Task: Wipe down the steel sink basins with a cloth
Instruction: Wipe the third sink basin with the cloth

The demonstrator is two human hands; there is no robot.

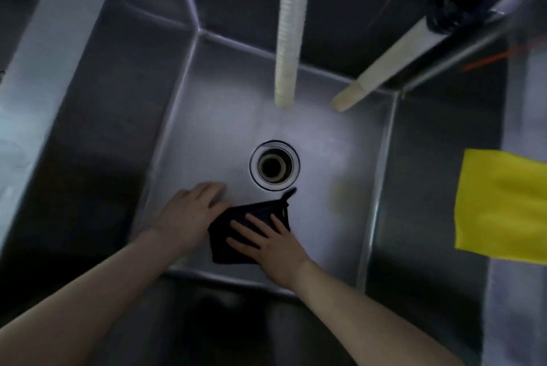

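Observation:
A deep steel sink basin (213, 105) fills the view, with a round drain (274, 165) in the middle of its floor. A dark folded cloth (233, 232) lies on the basin floor just in front of the drain. My right hand (272, 244) presses flat on the cloth with straight, spread fingers. My left hand (192, 211) rests flat on the bare steel floor right beside the cloth's left edge, fingers straight and touching or nearly touching the cloth.
Two pale hoses hang into the basin from above: a ribbed one (288, 40) at the back centre and a smooth one (381, 72) slanting in from the right. A yellow cloth (500, 206) drapes over the right rim. A steel divider (35, 63) borders the left.

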